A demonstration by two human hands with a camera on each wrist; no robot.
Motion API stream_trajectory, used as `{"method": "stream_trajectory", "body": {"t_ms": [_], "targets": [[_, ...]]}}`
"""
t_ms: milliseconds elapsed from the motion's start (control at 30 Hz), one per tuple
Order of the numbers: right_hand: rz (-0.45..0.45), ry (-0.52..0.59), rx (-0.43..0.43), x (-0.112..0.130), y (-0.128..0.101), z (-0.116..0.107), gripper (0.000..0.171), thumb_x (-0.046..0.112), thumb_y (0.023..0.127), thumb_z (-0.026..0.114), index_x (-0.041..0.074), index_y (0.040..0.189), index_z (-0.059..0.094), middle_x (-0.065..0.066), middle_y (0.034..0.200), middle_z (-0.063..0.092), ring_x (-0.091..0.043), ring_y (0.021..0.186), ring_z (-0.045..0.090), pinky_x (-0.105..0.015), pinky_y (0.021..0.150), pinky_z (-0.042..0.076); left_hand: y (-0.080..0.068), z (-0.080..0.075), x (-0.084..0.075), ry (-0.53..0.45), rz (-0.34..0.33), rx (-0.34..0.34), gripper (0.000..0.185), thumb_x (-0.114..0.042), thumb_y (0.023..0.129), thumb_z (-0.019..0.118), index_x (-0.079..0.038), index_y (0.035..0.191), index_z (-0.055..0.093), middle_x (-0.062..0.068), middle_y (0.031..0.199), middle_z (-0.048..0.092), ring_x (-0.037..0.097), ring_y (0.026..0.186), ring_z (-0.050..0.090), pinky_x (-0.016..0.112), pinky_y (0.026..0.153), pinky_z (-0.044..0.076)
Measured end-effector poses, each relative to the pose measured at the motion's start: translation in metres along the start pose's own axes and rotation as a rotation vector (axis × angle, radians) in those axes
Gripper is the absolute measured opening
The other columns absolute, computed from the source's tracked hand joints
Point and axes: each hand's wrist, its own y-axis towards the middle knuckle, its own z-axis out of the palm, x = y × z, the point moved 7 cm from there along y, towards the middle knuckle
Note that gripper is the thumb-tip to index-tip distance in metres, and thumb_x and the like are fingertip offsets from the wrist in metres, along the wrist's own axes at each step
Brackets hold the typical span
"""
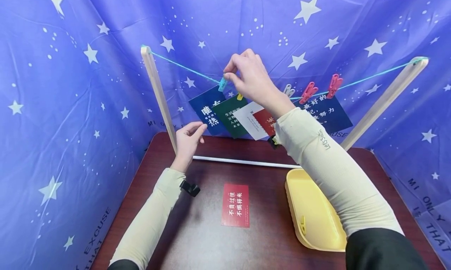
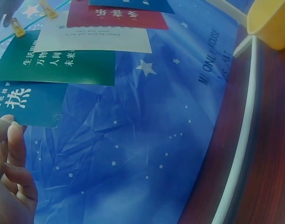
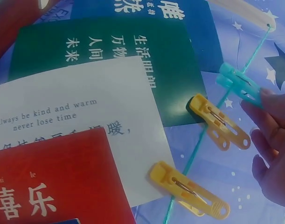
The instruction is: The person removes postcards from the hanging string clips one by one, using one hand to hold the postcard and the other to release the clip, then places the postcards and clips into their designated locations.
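My right hand (image 1: 251,76) pinches the handle end of a teal clothespin (image 3: 238,84) on the teal string (image 1: 183,68). Its nose is right at the top edge of a dark blue card (image 1: 206,103) with white characters. Lower down, my left hand (image 1: 188,143) pinches that card's lower left edge between thumb and fingers. Beside it a green card (image 3: 105,44) hangs from a yellow clothespin (image 3: 219,121). A white card (image 3: 77,102) with a second yellow clothespin (image 3: 189,189) and a red card (image 3: 63,177) overlap further along.
Wooden posts (image 1: 158,94) hold up the string. To the right hang pink clothespins (image 1: 334,86), a white clothespin (image 1: 289,90) and another blue card (image 1: 338,115). On the table lie a red card (image 1: 235,205), a white rod (image 1: 243,161) and a yellow tray (image 1: 290,207) with a yellow clothespin (image 1: 303,225).
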Motion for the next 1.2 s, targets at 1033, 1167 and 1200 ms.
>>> {"method": "stream_trajectory", "body": {"t_ms": [1033,1167,1200], "targets": [[-0.071,-0.006,-0.179,0.002,-0.02,-0.017,0.011,0.013,0.101,0.067,0.002,0.102,0.071,-0.008,0.105,0.077,-0.03,0.105,0.049,-0.039,0.095,0.033,-0.005,-0.026,0.0,0.032,-0.013,-0.068,0.021,-0.002,0.094,0.076,0.015,0.106,0.071,-0.002,0.079,0.073,0.01,0.046,0.054,0.018,0.046,0.039],[-0.089,0.009,-0.199,0.002,-0.023,-0.018,0.009,0.01,0.1,0.069,0.002,0.1,0.07,-0.009,0.105,0.077,-0.031,0.104,0.049,-0.041,0.094,0.033,-0.006,-0.03,0.0,0.03,-0.005,-0.08,0.02,-0.001,0.094,0.076,0.015,0.105,0.071,-0.001,0.078,0.073,0.011,0.046,0.054,0.017,0.047,0.04],[-0.097,0.012,-0.209,0.003,-0.024,-0.019,0.009,0.01,0.1,0.069,0.001,0.099,0.07,-0.01,0.104,0.077,-0.032,0.103,0.049,-0.042,0.093,0.033,-0.006,-0.031,-0.001,0.033,-0.001,-0.081,0.02,-0.001,0.094,0.076,0.015,0.105,0.072,0.001,0.078,0.073,0.012,0.046,0.054,0.017,0.046,0.039]]}}
